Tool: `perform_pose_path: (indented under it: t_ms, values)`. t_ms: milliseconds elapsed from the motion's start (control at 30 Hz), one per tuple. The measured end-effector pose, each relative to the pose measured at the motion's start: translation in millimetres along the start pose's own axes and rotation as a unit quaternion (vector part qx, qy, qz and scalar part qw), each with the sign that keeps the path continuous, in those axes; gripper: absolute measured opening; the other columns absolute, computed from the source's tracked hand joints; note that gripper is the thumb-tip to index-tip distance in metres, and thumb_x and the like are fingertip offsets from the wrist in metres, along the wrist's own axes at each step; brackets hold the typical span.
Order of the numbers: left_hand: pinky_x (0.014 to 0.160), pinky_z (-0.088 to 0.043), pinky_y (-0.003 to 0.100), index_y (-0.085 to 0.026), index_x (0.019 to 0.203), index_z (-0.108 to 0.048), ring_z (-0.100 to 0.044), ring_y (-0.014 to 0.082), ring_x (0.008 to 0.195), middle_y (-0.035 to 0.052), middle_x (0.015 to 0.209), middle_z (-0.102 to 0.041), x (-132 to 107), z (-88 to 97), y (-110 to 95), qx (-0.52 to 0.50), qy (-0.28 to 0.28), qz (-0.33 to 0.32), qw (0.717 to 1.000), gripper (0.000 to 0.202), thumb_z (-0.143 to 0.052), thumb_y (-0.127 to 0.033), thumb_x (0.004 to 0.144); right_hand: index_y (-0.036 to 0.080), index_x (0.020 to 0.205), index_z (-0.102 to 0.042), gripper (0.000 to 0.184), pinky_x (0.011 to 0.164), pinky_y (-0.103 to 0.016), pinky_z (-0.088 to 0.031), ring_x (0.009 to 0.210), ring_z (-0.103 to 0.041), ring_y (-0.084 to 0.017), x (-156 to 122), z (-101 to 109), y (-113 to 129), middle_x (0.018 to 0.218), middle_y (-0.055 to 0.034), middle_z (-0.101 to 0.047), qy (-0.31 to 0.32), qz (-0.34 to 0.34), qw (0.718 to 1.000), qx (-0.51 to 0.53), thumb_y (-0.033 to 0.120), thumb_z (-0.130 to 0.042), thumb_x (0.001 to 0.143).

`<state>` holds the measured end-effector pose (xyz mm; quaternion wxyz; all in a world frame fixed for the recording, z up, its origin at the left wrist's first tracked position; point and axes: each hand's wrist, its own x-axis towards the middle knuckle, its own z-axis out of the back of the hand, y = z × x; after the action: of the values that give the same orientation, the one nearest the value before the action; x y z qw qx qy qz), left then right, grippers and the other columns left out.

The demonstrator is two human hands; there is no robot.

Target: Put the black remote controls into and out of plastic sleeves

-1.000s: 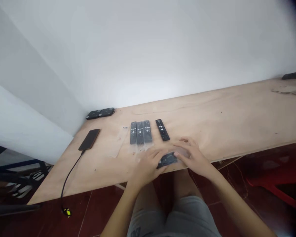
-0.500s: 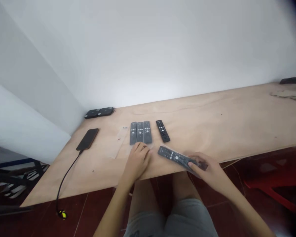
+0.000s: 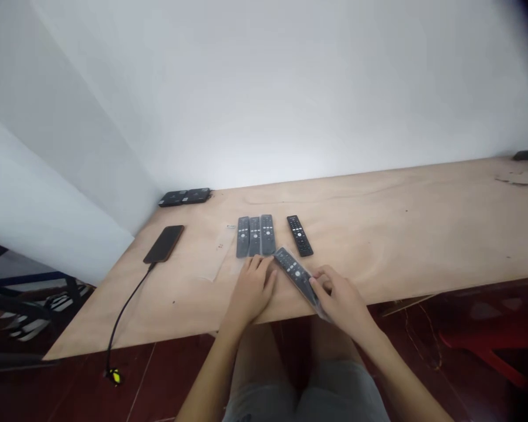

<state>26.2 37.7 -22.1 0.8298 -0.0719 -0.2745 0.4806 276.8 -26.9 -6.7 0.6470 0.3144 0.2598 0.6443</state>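
Note:
My right hand (image 3: 341,298) is closed round the lower end of a black remote control (image 3: 295,273) in a clear plastic sleeve, which slants at the table's front edge. My left hand (image 3: 251,288) rests on the table with its fingers stretched forward, at the near ends of three sleeved remotes. These are a left remote (image 3: 243,237), a middle remote (image 3: 254,235) and a right remote (image 3: 268,234), lying side by side. The upper end of the held remote is close to the right one. Farther right lies a bare black remote (image 3: 300,235) without a sleeve.
A flat clear plastic sleeve (image 3: 217,252) lies left of the row. Beyond it are a phone (image 3: 164,244) with a black cable (image 3: 122,313) hanging over the edge, and two black boxes (image 3: 185,197) by the wall. A red chair (image 3: 488,346) stands below, right of the wooden table (image 3: 400,234).
My right hand has moved left with the sleeved remote, bringing its upper end to the row and turning it steeper. My left hand stays by the row. The view has shifted slightly.

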Motion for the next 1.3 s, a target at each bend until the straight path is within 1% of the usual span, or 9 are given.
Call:
perform_pose_path:
  t_ms: [100, 233, 467, 600, 700, 800, 933, 1200, 1300]
  values:
    - [0.108, -0.052, 0.052, -0.022, 0.146, -0.061, -0.059, 0.0319, 0.12, 0.0105, 0.126, -0.067, -0.2, -0.2, -1.1, 0.004, -0.001, 0.006, 1.0, 0.037, -0.056, -0.023, 0.109, 0.03, 0.11, -0.062, 0.024, 0.06, -0.033, -0.042, 0.062, -0.069, -0.028, -5.7, 2.4, -6.8, 0.064, 0.002, -0.072, -0.013, -0.007, 0.999, 0.029, 0.05, -0.05, 0.11]
    - [0.104, -0.053, 0.051, -0.022, 0.123, -0.069, -0.059, 0.0309, 0.112, 0.0092, 0.116, -0.065, 0.9, 0.8, -3.1, 0.014, 0.007, -0.003, 1.0, 0.02, -0.058, -0.02, 0.107, 0.03, 0.112, -0.063, 0.025, 0.062, -0.035, -0.044, 0.067, -0.074, -0.03, -2.3, -4.9, -5.9, 0.069, -0.0002, -0.075, -0.04, -0.001, 0.999, 0.016, 0.049, -0.047, 0.112]
    - [0.1, -0.054, 0.051, -0.021, 0.109, -0.068, -0.058, 0.0299, 0.108, 0.0092, 0.112, -0.065, 2.8, 2.6, -5.1, 0.018, 0.013, -0.011, 1.0, 0.013, -0.055, -0.022, 0.11, 0.027, 0.117, -0.064, 0.021, 0.063, -0.033, -0.039, 0.074, -0.075, -0.028, 44.9, -41.2, 19.6, 0.087, -0.0054, -0.081, -0.067, 0.02, 0.992, -0.102, 0.034, -0.045, 0.113]
    - [0.097, -0.056, 0.05, -0.022, 0.102, -0.067, -0.06, 0.0291, 0.104, 0.0081, 0.105, -0.066, 1.1, 4.8, -5.6, 0.007, 0.01, -0.016, 1.0, 0.018, -0.052, -0.022, 0.111, 0.025, 0.118, -0.066, 0.022, 0.064, -0.032, -0.04, 0.073, -0.072, -0.026, 63.9, -48.2, 24.5, 0.087, -0.0065, -0.078, -0.07, 0.036, 0.991, -0.106, 0.038, -0.049, 0.114]
    - [0.106, -0.055, 0.054, -0.022, 0.118, -0.07, -0.061, 0.0318, 0.118, 0.0118, 0.119, -0.067, -0.9, 6.0, -4.0, 0.004, -0.046, 0.003, 0.999, 0.021, -0.051, -0.024, 0.112, 0.025, 0.119, -0.068, 0.023, 0.072, -0.035, -0.048, 0.086, -0.073, -0.028, 59.6, -41.6, 16.8, 0.106, -0.0093, -0.077, -0.071, 0.066, 0.99, -0.098, 0.042, -0.055, 0.112]
    - [0.126, -0.042, 0.065, -0.023, 0.151, -0.06, -0.046, 0.0381, 0.152, 0.0169, 0.155, -0.057, -1.1, 2.6, 0.3, 0.029, -0.097, 0.03, 0.994, 0.041, -0.052, -0.029, 0.112, 0.025, 0.124, -0.07, 0.02, 0.092, -0.042, -0.055, 0.11, -0.068, -0.031, 47.2, -30.4, 5.3, 0.128, -0.0133, -0.07, -0.075, 0.171, 0.979, -0.083, 0.035, -0.06, 0.11]
    - [0.129, -0.034, 0.075, -0.024, 0.162, -0.054, -0.03, 0.0445, 0.166, 0.017, 0.172, -0.047, 0.2, -10.1, 8.7, 0.049, -0.07, 0.059, 0.995, 0.053, -0.054, -0.038, 0.112, 0.025, 0.117, -0.075, 0.018, 0.103, -0.046, -0.051, 0.115, -0.063, -0.031, 40.0, -22.9, -0.5, 0.122, -0.0103, -0.071, -0.009, 0.297, 0.949, -0.101, 0.022, -0.059, 0.11]
    - [0.127, -0.041, 0.072, -0.028, 0.158, -0.061, -0.04, 0.0444, 0.162, 0.0134, 0.169, -0.054, -2.7, -18.1, 15.6, 0.052, -0.07, 0.068, 0.994, 0.05, -0.058, -0.037, 0.109, 0.027, 0.14, -0.072, 0.034, 0.108, -0.055, -0.046, 0.138, -0.055, -0.036, 52.9, -42.6, 2.9, 0.145, -0.0116, -0.071, -0.04, 0.268, 0.946, -0.176, 0.02, -0.052, 0.113]
    - [0.126, -0.041, 0.072, -0.027, 0.157, -0.062, -0.041, 0.0452, 0.161, 0.0142, 0.167, -0.055, -2.2, -15.8, 13.7, 0.058, -0.066, 0.072, 0.994, 0.049, -0.058, -0.037, 0.109, 0.028, 0.135, -0.076, 0.033, 0.113, -0.059, -0.043, 0.145, -0.052, -0.039, 49.7, -44.9, -0.1, 0.152, -0.0108, -0.069, -0.05, 0.277, 0.941, -0.188, 0.022, -0.053, 0.113]
